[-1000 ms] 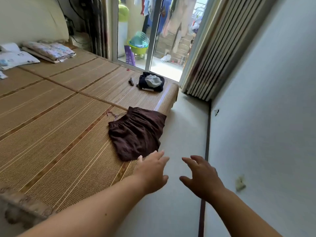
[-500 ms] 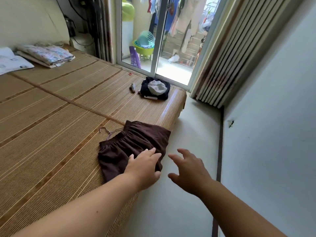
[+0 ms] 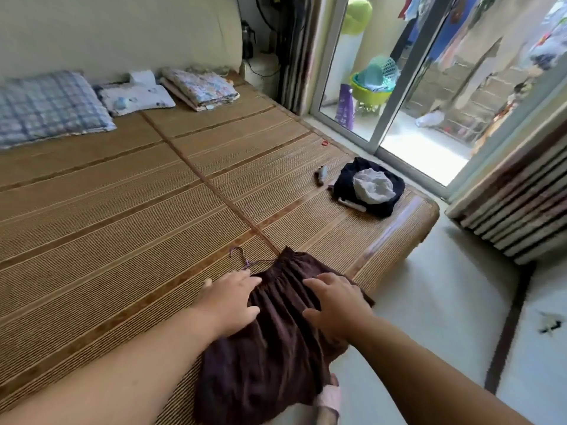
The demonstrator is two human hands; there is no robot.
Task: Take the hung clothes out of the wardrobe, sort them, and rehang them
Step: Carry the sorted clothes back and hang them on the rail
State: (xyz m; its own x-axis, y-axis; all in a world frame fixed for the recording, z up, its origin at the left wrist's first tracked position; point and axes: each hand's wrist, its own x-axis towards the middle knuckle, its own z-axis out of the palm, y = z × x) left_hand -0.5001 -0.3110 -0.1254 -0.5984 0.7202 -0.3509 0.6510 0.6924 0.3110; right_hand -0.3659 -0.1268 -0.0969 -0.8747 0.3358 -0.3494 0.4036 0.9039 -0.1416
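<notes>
A dark brown gathered garment (image 3: 276,348) lies on the bamboo mat of the bed (image 3: 122,225), its lower part hanging over the near edge. A thin purple hanger hook (image 3: 241,256) pokes out past its waistband. My left hand (image 3: 230,302) rests on the garment's left side with fingers spread. My right hand (image 3: 337,305) lies on its right side, fingers straight and spread. Farther along the bed sits a dark navy garment (image 3: 368,188) with a pale grey cloth (image 3: 372,185) bunched on top of it.
Pillows (image 3: 46,105) and a folded patterned blanket (image 3: 201,88) lie at the bed's head. A small dark object (image 3: 321,174) lies beside the navy garment. A glass sliding door (image 3: 399,87) opens onto a balcony. Stacked panels (image 3: 515,204) lean at right above the pale floor (image 3: 445,302).
I have moved closer to the bed and both hands have come down onto the brown garment; earlier the right hand hovered over the floor beside it.
</notes>
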